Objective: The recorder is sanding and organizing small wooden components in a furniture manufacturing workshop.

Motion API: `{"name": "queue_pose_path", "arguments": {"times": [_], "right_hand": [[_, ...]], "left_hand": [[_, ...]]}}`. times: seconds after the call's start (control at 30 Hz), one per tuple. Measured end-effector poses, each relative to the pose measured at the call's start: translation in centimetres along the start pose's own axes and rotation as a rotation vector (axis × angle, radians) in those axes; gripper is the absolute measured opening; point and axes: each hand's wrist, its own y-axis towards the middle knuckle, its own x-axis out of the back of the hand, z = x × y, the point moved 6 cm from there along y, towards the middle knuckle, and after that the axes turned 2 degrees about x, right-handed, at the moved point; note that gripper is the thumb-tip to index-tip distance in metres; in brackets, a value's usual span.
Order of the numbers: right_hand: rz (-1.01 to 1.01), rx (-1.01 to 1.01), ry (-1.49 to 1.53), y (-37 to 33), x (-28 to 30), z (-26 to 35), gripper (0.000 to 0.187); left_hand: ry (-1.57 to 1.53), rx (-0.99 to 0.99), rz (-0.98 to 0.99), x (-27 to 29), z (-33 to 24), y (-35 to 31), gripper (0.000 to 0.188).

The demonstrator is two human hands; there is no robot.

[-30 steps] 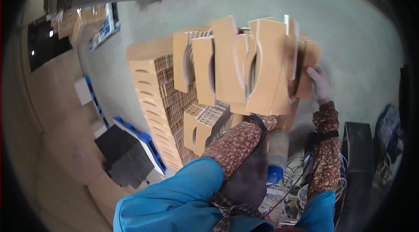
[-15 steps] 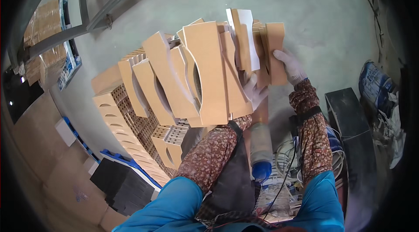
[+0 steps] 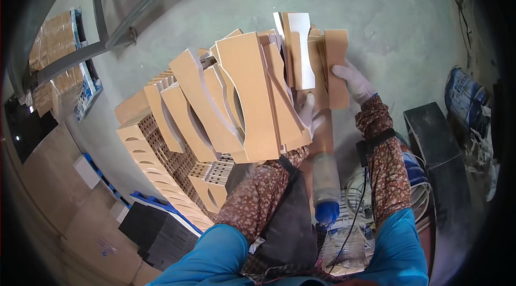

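Observation:
My right hand (image 3: 355, 81), in a pale glove, grips the right edge of a narrow brown panel (image 3: 337, 55) with curved sides, thumb on its face. My left hand (image 3: 309, 114), gloved too, shows beside the lower right edge of a large tan panel (image 3: 247, 92); its thumb points up and its visible fingers are spread. Part of that hand and its wrist is hidden by the panels. Above the left thumb stands a white-faced curved panel (image 3: 302, 52). Several more tan curved panels (image 3: 201, 98) lean in a loose row to the left.
A long stack of tan pieces with holes (image 3: 166, 146) runs along the left. Black blocks (image 3: 156, 232) lie at lower left. A clear cylinder with a blue end (image 3: 326, 189) and coiled hose (image 3: 357, 186) are below my hands. A black box (image 3: 432, 135) stands at right.
The view has shifted slightly, and the panels sit a little lower and further left. My left thumb now points up more plainly. My right hand keeps its grip on the brown panel.

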Motion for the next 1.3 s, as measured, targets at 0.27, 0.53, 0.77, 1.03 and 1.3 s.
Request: {"name": "queue_pose_path", "arguments": {"times": [0.27, 0.53, 0.77, 1.03, 1.3], "right_hand": [[0.102, -0.109, -0.037, -0.7, 1.3, -1.5, 0.089], [0.066, -0.063, 0.038, -0.7, 1.3, -1.9, 0.088], [0.054, -0.042, 0.038, -0.7, 1.3, -1.9, 0.086], [0.062, -0.068, 0.039, -1.0, 1.7, -1.7, 0.089], [0.087, -0.205, 0.079, -1.5, 4.7, -4.1, 0.085]], "left_hand": [[1.310, -0.561, -0.339, -0.3, -3.0, -3.4, 0.059], [1.465, -0.930, -0.017, -5.4, -6.6, -12.9, 0.054], [1.281, -1.141, -0.288, -10.2, -10.4, -10.7, 0.081], [1.312, -1.096, -0.599, -10.5, -10.6, -7.9, 0.085], [1.259, -0.817, -0.417, -9.9, -9.9, -5.3, 0.088]]}}
